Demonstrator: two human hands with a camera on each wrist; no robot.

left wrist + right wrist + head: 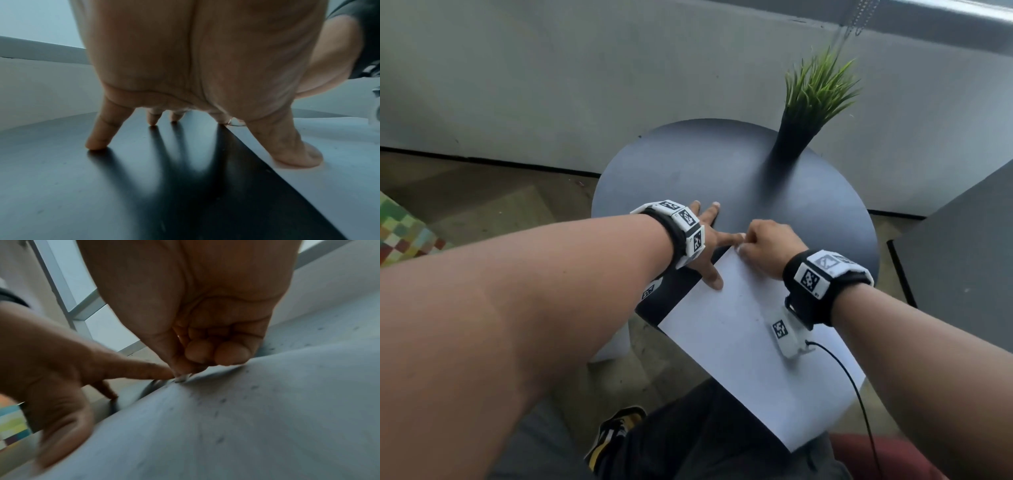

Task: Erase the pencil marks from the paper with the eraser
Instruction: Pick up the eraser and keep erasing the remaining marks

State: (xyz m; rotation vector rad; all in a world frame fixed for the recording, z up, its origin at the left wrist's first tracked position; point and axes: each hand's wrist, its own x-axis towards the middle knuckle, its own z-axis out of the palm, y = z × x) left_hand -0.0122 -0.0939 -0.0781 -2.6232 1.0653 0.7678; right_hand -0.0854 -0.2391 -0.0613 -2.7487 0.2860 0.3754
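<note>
1. The round tabletop [688, 164] is dark, w/ a potted plant [815, 92] at its far right edge; that pot is best left well apart from the work.
2. The paper [739, 335] lies at the near edge, its near corner hanging past the rim. In my view it should be slid further onto the top, so rubbing is backed by a hard surface.
3. The left hand [709, 243] is spread flat, fingers straight: thumb pressed on the paper's left edge, index tip at the far corner, the other fingers on bare tabletop. Firm pressure close to the rub spot is advised, else the sheet buckles.
4. The right hand [767, 246] is clenched at the paper's far corner, fingers curled in. Short strokes away from the holding hand are prob. safest.
5. The eraser [182, 378] seems pinched at the thumb tip, touching the paper's far corner; only a small pale bit is seen, so this is not certain.
6. Dark specks (crumbs or marks, cannot tell) are scattered over the sheet, seen from the right wrist.
</note>
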